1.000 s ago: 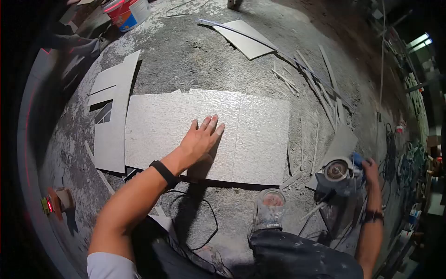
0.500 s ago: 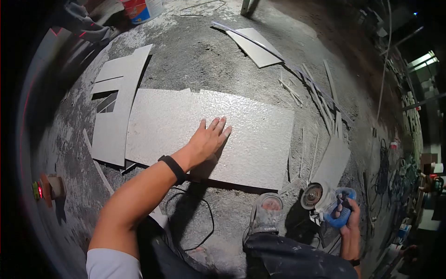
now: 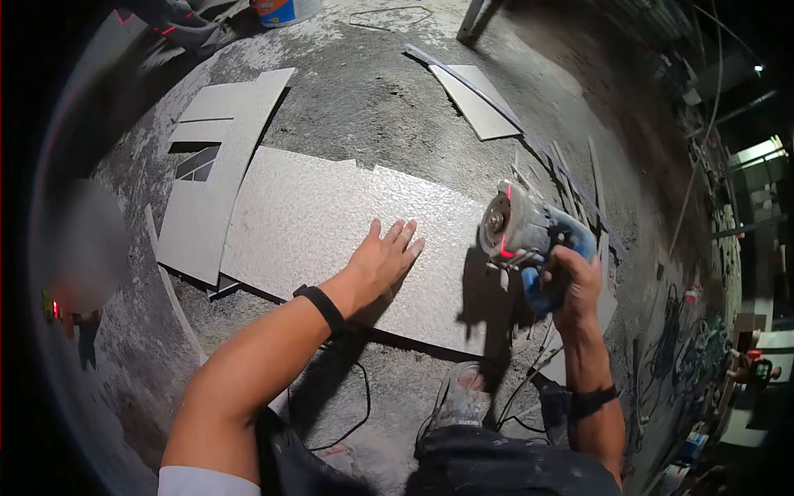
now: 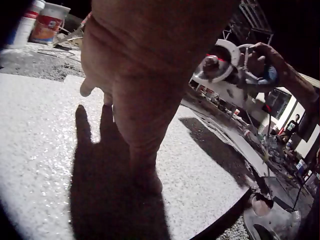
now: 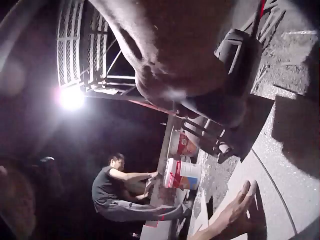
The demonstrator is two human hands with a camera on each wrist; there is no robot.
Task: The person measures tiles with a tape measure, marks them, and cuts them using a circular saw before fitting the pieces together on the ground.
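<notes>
A large pale speckled slab point(image 3: 306, 211) lies on the rough floor. My left hand point(image 3: 382, 263) rests on it with fingers spread; in the left wrist view the hand point(image 4: 135, 85) leans on the slab point(image 4: 35, 150) from close up. My right hand point(image 3: 571, 277) grips the blue handle of an angle grinder point(image 3: 529, 227), held above the slab's right end, its disc facing left. The grinder point(image 5: 242, 55) is partly hidden behind my right hand point(image 5: 180, 65) in the right wrist view.
A cut slab with a notch point(image 3: 198, 219) lies left, another piece point(image 3: 480, 103) at the back. Thin strips lie right. A cable point(image 3: 366, 397) curves near my sandalled foot point(image 3: 463, 397). Buckets point(image 5: 182, 175) and a crouching person point(image 5: 117, 192) show in the right wrist view.
My right hand has raised the grinder from the floor area at the lower right, up and left to above the slab. My left hand stays on the slab as the head view shifts.
</notes>
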